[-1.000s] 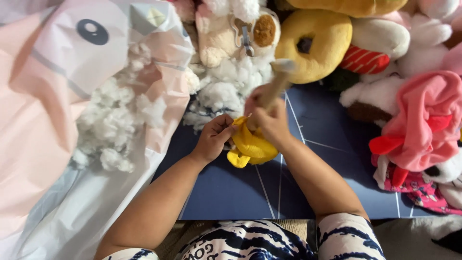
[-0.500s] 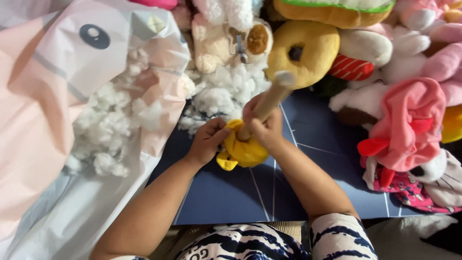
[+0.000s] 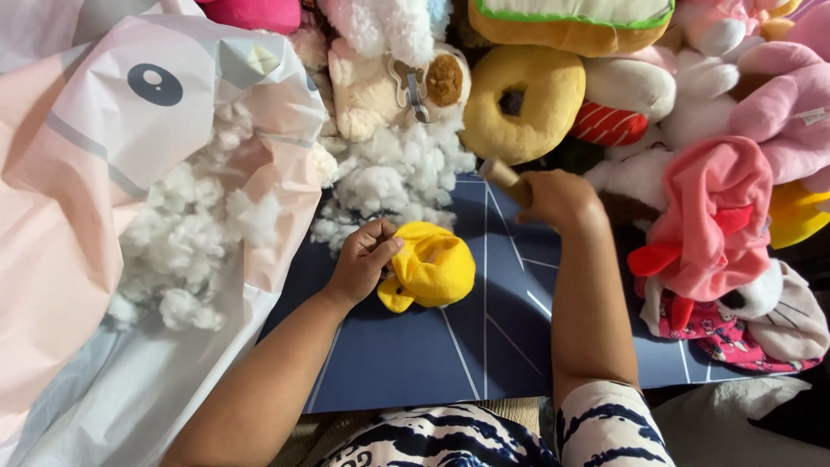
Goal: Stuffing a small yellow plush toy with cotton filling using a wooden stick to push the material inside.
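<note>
The yellow plush (image 3: 430, 272) lies on the blue mat (image 3: 415, 363) just below the loose stuffing (image 3: 393, 177), its long axis running left-right and its opening seemingly toward the left hand (image 3: 363, 259), which pinches that edge. The right hand (image 3: 560, 197) is closed around a wooden stick (image 3: 504, 177), lifted clear and angled up-left. This looks like the filling stage; packing more would call for bringing stuffing to the opening and lining the stick up with it.

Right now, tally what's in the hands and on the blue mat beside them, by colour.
Yellow: 1, the plush skin held by the left hand.
Tan: 1, the wooden stick gripped by the right hand.
White: 1, the stuffing pile at the edge of the mat.
Total: 3.
</note>
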